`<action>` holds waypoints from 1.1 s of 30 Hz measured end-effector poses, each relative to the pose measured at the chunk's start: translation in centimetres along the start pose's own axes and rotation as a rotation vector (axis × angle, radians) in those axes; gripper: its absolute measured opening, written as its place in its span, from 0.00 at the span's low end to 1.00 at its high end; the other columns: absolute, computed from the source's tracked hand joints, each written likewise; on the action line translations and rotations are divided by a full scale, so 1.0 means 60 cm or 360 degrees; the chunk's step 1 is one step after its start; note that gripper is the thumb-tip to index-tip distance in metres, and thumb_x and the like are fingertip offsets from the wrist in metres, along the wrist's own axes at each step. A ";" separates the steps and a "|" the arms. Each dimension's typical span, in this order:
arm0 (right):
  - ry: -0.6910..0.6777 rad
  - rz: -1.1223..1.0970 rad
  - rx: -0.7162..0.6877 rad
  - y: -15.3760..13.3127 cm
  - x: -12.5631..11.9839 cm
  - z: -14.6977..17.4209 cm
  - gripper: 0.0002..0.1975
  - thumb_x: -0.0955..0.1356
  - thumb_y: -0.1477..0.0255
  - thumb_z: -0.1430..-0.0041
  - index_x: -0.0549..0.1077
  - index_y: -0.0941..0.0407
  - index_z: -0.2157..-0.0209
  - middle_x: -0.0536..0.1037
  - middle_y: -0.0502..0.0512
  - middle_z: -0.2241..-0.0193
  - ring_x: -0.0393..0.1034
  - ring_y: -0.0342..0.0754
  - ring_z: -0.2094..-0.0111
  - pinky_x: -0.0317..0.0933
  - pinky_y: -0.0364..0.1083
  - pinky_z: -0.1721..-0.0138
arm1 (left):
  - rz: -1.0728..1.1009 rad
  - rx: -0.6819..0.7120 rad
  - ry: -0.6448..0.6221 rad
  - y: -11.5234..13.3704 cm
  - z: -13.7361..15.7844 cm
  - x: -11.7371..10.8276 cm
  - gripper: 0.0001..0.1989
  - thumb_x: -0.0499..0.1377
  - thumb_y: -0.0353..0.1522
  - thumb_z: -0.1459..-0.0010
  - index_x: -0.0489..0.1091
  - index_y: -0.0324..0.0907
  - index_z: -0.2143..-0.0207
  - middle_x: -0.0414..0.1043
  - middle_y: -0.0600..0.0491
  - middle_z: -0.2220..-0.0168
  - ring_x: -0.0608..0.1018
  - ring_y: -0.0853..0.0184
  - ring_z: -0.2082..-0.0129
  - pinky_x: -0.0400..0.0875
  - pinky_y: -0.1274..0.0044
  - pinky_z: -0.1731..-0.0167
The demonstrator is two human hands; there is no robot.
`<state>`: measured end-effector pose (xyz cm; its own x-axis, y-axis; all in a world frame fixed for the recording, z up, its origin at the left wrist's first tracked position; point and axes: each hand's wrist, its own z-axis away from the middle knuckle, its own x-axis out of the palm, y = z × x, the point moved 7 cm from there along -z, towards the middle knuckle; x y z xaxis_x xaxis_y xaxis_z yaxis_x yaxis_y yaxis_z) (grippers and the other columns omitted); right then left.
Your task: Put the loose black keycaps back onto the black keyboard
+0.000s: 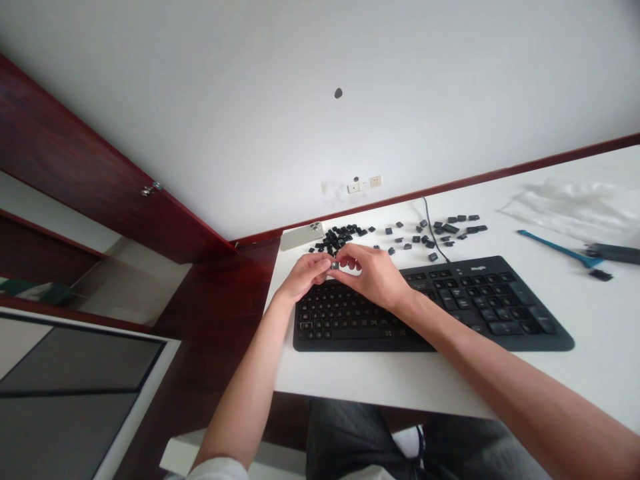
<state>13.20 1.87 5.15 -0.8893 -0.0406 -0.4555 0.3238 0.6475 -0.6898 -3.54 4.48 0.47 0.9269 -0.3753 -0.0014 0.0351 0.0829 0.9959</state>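
Above the far left part of a black keyboard (360,333), my two hands meet at a small dark keycap (335,265). My left hand (305,275) pinches it from the left side. From the right, the thumb and fingers of my right hand (373,272) close on the same keycap. Many sockets on the keyboard's left part show without caps, while caps sit on much of its right part. Just behind my hands lies a pile of loose black keycaps (343,235). More loose keycaps (449,228) are scattered behind the keyboard.
A phone (301,236) lies at the white table's (340,380) back left corner. The keyboard's cable (431,227) runs toward the wall. At right are a blue brush (557,248), a dark tool (617,253) and a clear plastic bag (580,203). A red door (110,160) stands at left.
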 end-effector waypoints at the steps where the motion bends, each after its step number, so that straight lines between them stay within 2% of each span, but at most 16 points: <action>1: 0.0000 0.0022 0.0021 0.002 0.000 0.000 0.10 0.75 0.67 0.37 0.72 0.53 0.63 0.77 0.48 0.69 0.70 0.45 0.69 0.61 0.45 0.67 | -0.0025 0.0001 0.0013 0.000 0.000 -0.001 0.27 0.71 0.52 0.48 0.78 0.37 0.61 0.58 0.60 0.78 0.53 0.78 0.80 0.44 0.79 0.77; 6: -0.0036 0.0041 -0.0004 0.001 -0.002 -0.001 0.08 0.75 0.68 0.37 0.74 0.53 0.60 0.79 0.50 0.65 0.71 0.47 0.67 0.63 0.46 0.65 | -0.0087 -0.0005 0.0007 0.000 0.000 0.001 0.22 0.70 0.48 0.44 0.79 0.37 0.62 0.59 0.59 0.77 0.54 0.78 0.80 0.43 0.79 0.77; 10: -0.0070 -0.0029 -0.0140 -0.015 -0.002 -0.003 0.10 0.71 0.74 0.34 0.76 0.52 0.51 0.82 0.53 0.58 0.74 0.48 0.62 0.67 0.47 0.59 | -0.0101 0.0004 0.0044 0.002 -0.001 -0.002 0.25 0.70 0.50 0.45 0.79 0.38 0.57 0.55 0.61 0.79 0.53 0.77 0.80 0.43 0.79 0.78; 13: -0.0079 0.0016 -0.0125 -0.009 -0.007 -0.008 0.10 0.69 0.75 0.33 0.78 0.52 0.52 0.83 0.53 0.57 0.76 0.49 0.62 0.68 0.47 0.59 | -0.0233 0.0037 0.0079 0.005 -0.004 -0.004 0.26 0.68 0.52 0.43 0.79 0.37 0.58 0.54 0.62 0.80 0.54 0.76 0.80 0.45 0.78 0.78; 15: 0.0011 0.0145 -0.0023 0.013 -0.024 -0.013 0.08 0.70 0.74 0.34 0.78 0.53 0.54 0.84 0.54 0.58 0.76 0.50 0.63 0.68 0.48 0.61 | -0.0481 0.0116 0.0185 0.011 -0.005 -0.010 0.25 0.65 0.52 0.40 0.79 0.38 0.61 0.56 0.61 0.80 0.56 0.74 0.80 0.48 0.77 0.77; 18: 0.0134 0.0455 0.0211 0.065 -0.060 -0.018 0.07 0.71 0.73 0.36 0.79 0.54 0.56 0.84 0.56 0.62 0.77 0.54 0.63 0.68 0.50 0.60 | -0.1087 0.0271 0.0446 0.025 -0.001 -0.023 0.19 0.65 0.48 0.38 0.80 0.40 0.63 0.58 0.60 0.81 0.58 0.72 0.79 0.50 0.76 0.75; 21: 0.0045 0.0653 0.0376 0.109 -0.076 -0.019 0.10 0.72 0.75 0.39 0.81 0.55 0.56 0.84 0.57 0.62 0.78 0.57 0.60 0.70 0.53 0.56 | -0.1530 0.0281 0.0560 0.028 0.002 -0.032 0.12 0.65 0.43 0.38 0.83 0.44 0.61 0.59 0.60 0.82 0.61 0.71 0.78 0.52 0.76 0.73; 24: -0.0082 0.0688 0.0407 0.122 -0.070 -0.017 0.13 0.71 0.76 0.39 0.82 0.54 0.53 0.85 0.58 0.59 0.79 0.56 0.58 0.70 0.53 0.53 | -0.1699 0.0225 0.0529 0.025 0.001 -0.040 0.11 0.66 0.41 0.38 0.84 0.47 0.58 0.65 0.58 0.79 0.66 0.69 0.77 0.55 0.75 0.72; 28: -0.0230 0.0781 0.0428 0.114 -0.053 -0.015 0.15 0.70 0.75 0.37 0.84 0.55 0.50 0.85 0.62 0.59 0.79 0.57 0.58 0.71 0.54 0.52 | -0.1790 0.0183 0.0389 0.018 -0.002 -0.040 0.11 0.67 0.40 0.38 0.84 0.50 0.56 0.70 0.57 0.76 0.69 0.68 0.75 0.58 0.75 0.70; 33: -0.0158 0.0796 0.0416 0.111 -0.056 -0.014 0.12 0.71 0.74 0.37 0.85 0.54 0.53 0.84 0.61 0.61 0.78 0.57 0.58 0.71 0.53 0.53 | -0.1822 0.0174 0.0376 0.014 -0.004 -0.037 0.10 0.67 0.39 0.39 0.84 0.49 0.57 0.71 0.57 0.75 0.70 0.69 0.75 0.58 0.76 0.69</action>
<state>18.07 6.98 2.56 -0.5769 0.1428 -0.8042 0.7777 0.3971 -0.4873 -5.47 5.57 1.28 0.4220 0.0022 -0.9066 0.8716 -0.2760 0.4051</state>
